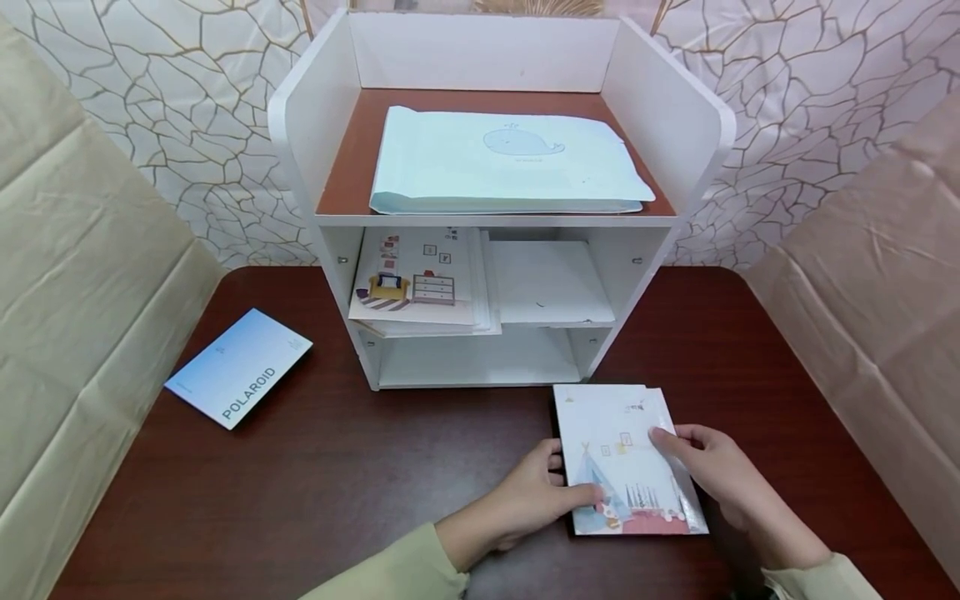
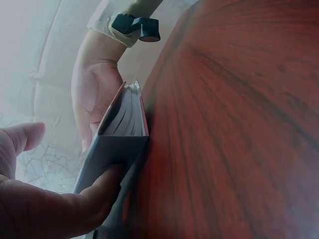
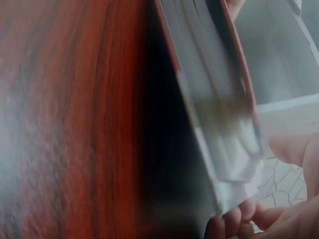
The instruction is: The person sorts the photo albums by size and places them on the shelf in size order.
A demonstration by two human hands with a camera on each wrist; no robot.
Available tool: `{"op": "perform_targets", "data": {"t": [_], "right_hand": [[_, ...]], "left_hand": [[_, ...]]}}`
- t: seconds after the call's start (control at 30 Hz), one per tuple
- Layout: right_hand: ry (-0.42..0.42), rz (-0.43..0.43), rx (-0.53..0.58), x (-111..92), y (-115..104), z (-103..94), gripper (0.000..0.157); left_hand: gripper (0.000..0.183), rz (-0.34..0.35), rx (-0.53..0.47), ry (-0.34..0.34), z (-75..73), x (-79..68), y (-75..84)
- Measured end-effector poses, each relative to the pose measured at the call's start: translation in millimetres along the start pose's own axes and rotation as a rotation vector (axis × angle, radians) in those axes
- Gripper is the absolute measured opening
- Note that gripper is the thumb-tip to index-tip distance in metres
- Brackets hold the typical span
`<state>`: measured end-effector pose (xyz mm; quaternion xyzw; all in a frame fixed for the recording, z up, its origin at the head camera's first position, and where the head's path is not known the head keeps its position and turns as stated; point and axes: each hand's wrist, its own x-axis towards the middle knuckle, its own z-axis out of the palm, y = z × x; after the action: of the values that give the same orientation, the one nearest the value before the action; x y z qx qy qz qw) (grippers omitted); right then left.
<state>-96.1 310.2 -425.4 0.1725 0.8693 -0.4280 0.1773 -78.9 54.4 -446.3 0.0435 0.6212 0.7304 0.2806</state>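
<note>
"What's around you, biggest first?"

"The bench [image 1: 360, 492], then the white shelf unit [image 1: 487, 54] standing on it. A whale-printed packet [image 1: 465, 167] lies on the unit's top, and illustrated booklets [image 1: 423, 262] sit at the left of its middle level."

"And your album?"

"My album [image 1: 630, 467] lies on the bench in front of the unit's right side, picture cover up. Smaller still, a blue POLAROID booklet [image 1: 240, 367] rests to the unit's left, out of my reach for now."

"How do your hands stand?"

"My right grip [image 1: 716, 467] pinches the album's edge farther from the unit's middle, fingers curled below, thumb by the cover. My left grip [image 1: 532, 500] is spread about the spine: fingers touching it, thumb raised just above the cover."

"Which step is this?"

"Getting hold of the album or adjusting it, I'd judge; I can't tell which."

"What does the next move call for?"

"If I lift it, bringing my left thumb down and raising both sides evenly, so the loose-looking pages don't fan out."
</note>
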Motion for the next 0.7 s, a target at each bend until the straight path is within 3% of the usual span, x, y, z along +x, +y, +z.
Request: {"op": "perform_targets", "data": {"t": [0.27,0.5,0.7], "right_hand": [[0.017,-0.093,0.334,-9,-10,19.8,0.072],[0.021,-0.177,0.389,-12,-18,24.3,0.064],[0.023,-0.324,0.433,-17,-29,25.4,0.052]], "left_hand": [[0.060,0.034,0.028,-0.035,-8.2,-10.7,6.8],[0.061,0.047,0.054,-0.075,-18.8,-20.8,17.2],[0.057,0.080,0.039,-0.084,-27.6,-24.6,22.0]]}}
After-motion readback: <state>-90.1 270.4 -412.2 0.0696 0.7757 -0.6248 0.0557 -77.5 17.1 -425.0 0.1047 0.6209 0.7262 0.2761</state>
